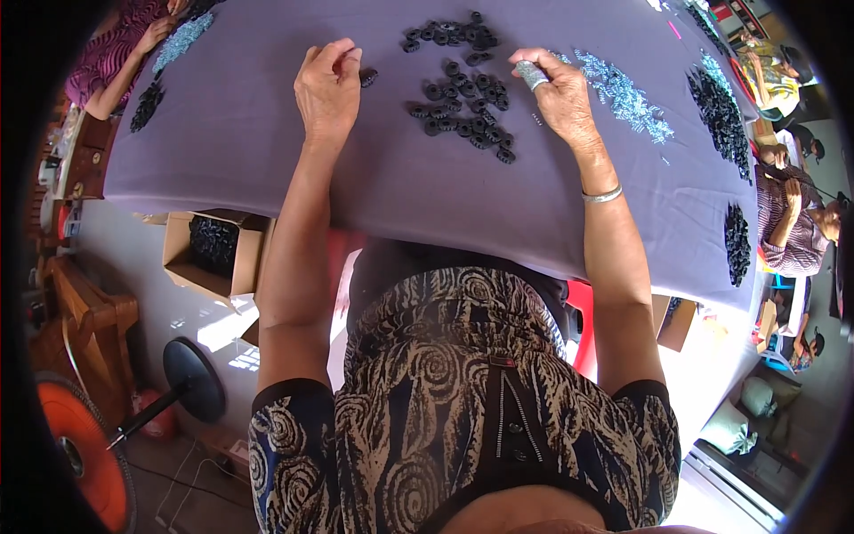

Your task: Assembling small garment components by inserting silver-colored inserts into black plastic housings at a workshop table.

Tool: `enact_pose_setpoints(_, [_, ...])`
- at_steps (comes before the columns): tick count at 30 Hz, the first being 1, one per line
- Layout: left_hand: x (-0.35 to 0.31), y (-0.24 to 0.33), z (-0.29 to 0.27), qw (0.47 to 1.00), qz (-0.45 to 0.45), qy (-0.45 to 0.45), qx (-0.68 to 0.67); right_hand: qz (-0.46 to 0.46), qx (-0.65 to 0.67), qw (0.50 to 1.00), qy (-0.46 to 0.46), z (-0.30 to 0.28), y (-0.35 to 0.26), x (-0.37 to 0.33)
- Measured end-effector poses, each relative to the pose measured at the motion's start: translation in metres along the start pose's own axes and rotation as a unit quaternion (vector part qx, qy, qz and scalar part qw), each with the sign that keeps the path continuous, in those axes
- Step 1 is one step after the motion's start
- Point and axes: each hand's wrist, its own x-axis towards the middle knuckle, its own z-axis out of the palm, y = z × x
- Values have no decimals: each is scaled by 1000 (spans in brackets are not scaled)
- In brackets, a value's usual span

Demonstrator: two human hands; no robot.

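My left hand [327, 93] is over the cloth-covered table [240, 116], fingers curled and thumb closed toward the forefinger. Whatever it pinches, if anything, is hidden. A single small black ribbed part [368, 77] is right beside those fingertips; I cannot tell whether they touch. In the middle lies a loose group of small black ring-shaped parts [463, 89]. To their right is my right hand [560, 96], closed in a pinch, with silvery wrapping on one digit; its grip is too small to make out. Just beyond it spreads a pile of small shiny pale-blue spring-like pieces [627, 93].
More black parts [721, 125] heap along the table's right side. At far left another person's hand [156, 34] is near pale-blue pieces [182, 43]. A cardboard box [200, 258] of black parts stands below the table edge. Other people [792, 214] sit at right.
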Motion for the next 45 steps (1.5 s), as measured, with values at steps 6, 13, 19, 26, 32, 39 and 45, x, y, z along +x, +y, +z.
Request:
enact_pose_setpoints(6, [-2,21,-3,969,-148,-24,-194,-99,-213,971,-49,11,-3,-5])
enact_pose_setpoints(13, [-2,24,-10,943,-212,-92,-238,-104,-146,969,-170,13,-22,-9])
enact_pose_setpoints(19, [-3,19,-7,949,-197,-118,-217,-63,-77,995,-23,5,-7,-1])
enact_pose_setpoints(26, [-3,8,0,962,-172,-77,-196,-7,-21,999,44,4,2,1])
enact_pose_setpoints(32, [-2,10,1,952,-177,-65,-243,4,-11,998,67,2,6,3])
enact_pose_setpoints(39, [-3,9,3,960,-155,-57,-228,44,32,997,57,-2,5,4])
enact_pose_setpoints(45, [-7,15,4,961,-144,-46,-232,-9,1,1000,21,6,7,15])
